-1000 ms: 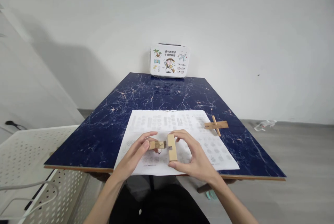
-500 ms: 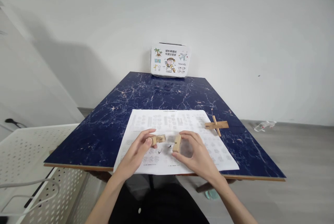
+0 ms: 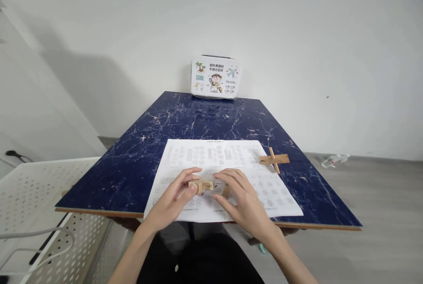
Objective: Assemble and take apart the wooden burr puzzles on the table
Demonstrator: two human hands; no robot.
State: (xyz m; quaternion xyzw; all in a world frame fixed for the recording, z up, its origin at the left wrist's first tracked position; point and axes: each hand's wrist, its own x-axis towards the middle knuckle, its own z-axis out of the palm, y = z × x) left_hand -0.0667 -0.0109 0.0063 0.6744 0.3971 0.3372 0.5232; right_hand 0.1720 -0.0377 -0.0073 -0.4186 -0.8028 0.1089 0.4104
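A notched wooden puzzle block [image 3: 206, 185] with a dark mark on it sits between the thumb and fingers of my left hand [image 3: 173, 193], above the printed sheet [image 3: 185, 165]. My right hand [image 3: 244, 200] is just to the right, thumb and fingers apart, with its fingertips close to that block's right end. A second wooden block [image 3: 226, 192] is partly hidden inside the curve of my right hand, and no fingertip visibly pinches it. Two crossed wooden pieces [image 3: 274, 159] lie at the sheet's right edge, a dark marking on the wider one.
The blue marble-patterned table [image 3: 211, 121] carries the sheet near its front edge. A white case with cartoon pictures [image 3: 216, 76] stands at the back against the wall. Left of the table is a white perforated rack [image 3: 42, 182] with cables. A clear plastic item [image 3: 335, 159] lies on the floor at right.
My right hand has moved left and its fingers have come off the second block, which now sits lower in the hand's curve. The left block has turned slightly and moved down.
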